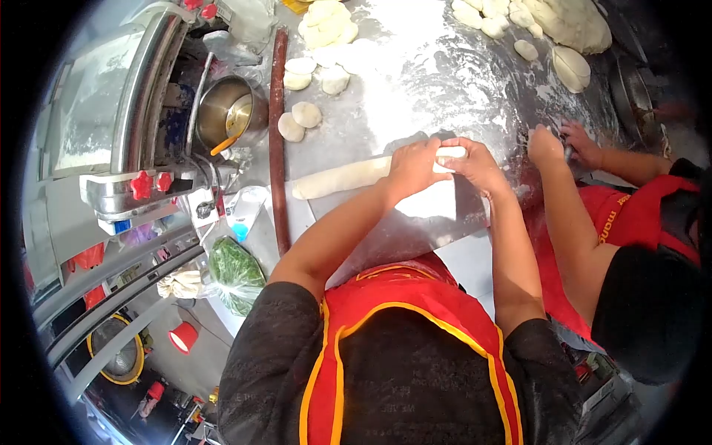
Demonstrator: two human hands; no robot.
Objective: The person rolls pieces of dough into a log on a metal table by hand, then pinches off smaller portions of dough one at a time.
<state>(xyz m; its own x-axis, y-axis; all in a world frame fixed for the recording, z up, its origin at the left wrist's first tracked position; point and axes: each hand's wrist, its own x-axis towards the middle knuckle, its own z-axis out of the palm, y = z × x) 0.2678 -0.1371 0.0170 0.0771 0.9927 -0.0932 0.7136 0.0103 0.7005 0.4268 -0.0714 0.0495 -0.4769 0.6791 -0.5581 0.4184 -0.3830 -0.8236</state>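
Note:
A long pale dough roll [341, 178] lies along the front part of the floured worktop, pointing left from my hands. My left hand [414, 167] is wrapped over the roll near its right end. Right beside it, my right hand [478, 167] has its fingers closed around the white end of the dough, which shows between the two hands. Two small dough rounds [305, 114] rest beyond the roll's left end, and more flattened dough pieces [335, 79] lie farther back.
A reddish-brown wooden strip [278, 141] runs along the worktop's left side. Past it stand a metal pot [215, 119] with an orange-handled utensil, a bag of greens [234, 271] and a steel machine [126, 96]. A large dough mass [575, 26] sits back right. A co-worker's hands [549, 144] are close on my right.

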